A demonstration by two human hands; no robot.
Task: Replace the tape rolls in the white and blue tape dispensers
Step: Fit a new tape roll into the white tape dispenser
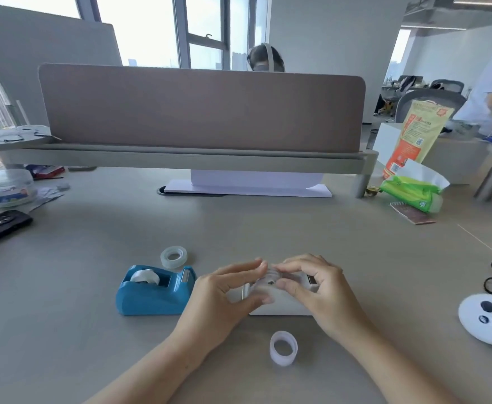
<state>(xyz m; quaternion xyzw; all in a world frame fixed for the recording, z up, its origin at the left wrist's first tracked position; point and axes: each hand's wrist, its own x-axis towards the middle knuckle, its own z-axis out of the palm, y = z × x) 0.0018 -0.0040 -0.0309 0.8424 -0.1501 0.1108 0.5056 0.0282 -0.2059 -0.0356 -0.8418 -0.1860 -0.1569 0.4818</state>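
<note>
Grey and wide, the bench is carrying everything under bright office windows. Both hands are meeting over the white tape dispenser, which is sitting directly beneath them. The left hand is curling its fingers and thumb around a clear tape roll at the dispenser's cradle, and the right hand is pinching the same roll from the other side, thumb low and fingers arched over the top. Each grip is closing nearly shut on the roll; whether the roll is already sitting on its hub is hidden by the fingers.

Just to the left of the grip, the blue tape dispenser is standing with a pale roll in its well, and just beyond that a loose clear roll is lying flat. Nearer the body than the grip, a bare white ring, probably a spent core, is standing on edge. Well off to the right, a white controller is resting by the bench edge.

Judging by this, the white dispenser's swap is the step in hand. The next move likely calls for pressing the roll squarely into the cradle and then drawing the tape end forward to the cutter before turning to the blue one.
</note>
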